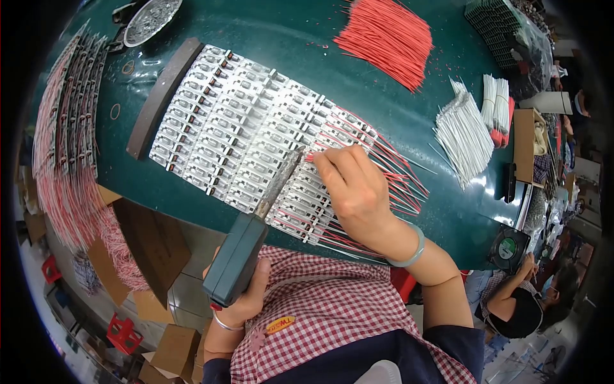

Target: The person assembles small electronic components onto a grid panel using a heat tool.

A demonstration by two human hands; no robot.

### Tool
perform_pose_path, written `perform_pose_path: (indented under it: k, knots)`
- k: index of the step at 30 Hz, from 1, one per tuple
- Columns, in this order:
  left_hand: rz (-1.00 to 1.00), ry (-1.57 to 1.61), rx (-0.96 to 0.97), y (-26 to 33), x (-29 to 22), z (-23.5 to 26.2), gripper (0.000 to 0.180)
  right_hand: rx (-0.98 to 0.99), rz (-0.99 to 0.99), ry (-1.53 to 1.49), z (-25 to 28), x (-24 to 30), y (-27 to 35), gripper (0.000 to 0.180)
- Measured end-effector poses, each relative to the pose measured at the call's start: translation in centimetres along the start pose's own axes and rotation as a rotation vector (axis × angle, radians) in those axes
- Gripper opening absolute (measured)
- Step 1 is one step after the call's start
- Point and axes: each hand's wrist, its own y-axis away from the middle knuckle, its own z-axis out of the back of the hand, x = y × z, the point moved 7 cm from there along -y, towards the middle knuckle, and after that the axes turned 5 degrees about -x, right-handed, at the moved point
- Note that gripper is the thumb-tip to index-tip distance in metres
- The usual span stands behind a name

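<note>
My left hand (pixel 254 296) is wrapped round a dark green soldering gun (pixel 235 259), whose long greyish metal bit slants away over the work. Under it lies a wide panel of silvery metal parts (pixel 236 112) set in rows, each with small slots and clips. The bit's tip reaches to just left of my right fingertips. My right hand (pixel 358 192) is closed in a pinch on a red wire (pixel 309 157) at the panel, its fingers partly hiding the spot. Red and white wires (pixel 403 176) trail rightward from the panel's right rows, some passing under my hand.
A dark bar (pixel 163 99) borders the panel's left end. Wired strips (pixel 70 115) hang over the table's left edge. Beyond lie a dish of metal bits (pixel 152 22), a red wire pile (pixel 387 41) and white wire bundles (pixel 464 134). Another person (pixel 521 297) sits at right.
</note>
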Motion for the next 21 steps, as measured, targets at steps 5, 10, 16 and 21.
perform_pose_path:
  k: [5,10,16,21]
  knots:
    - [-0.246,-0.113,-0.008,-0.16,-1.46,0.05,0.024,-0.029,0.007,0.003,-0.09,-0.14,0.18,0.033]
    - [-0.225,-0.086,0.013,-0.19,-1.31,-0.03,0.024,-0.085,-0.006,-0.060,0.33,0.51,0.53,0.035]
    - [-0.236,-0.055,0.038,-0.19,-1.08,-0.19,0.024,-0.071,-0.022,-0.045,0.05,0.53,0.51,0.037]
    - [-0.230,-0.095,0.062,-0.14,-0.96,-0.30,0.024,-0.057,-0.021,-0.024,-0.10,0.45,0.45,0.036]
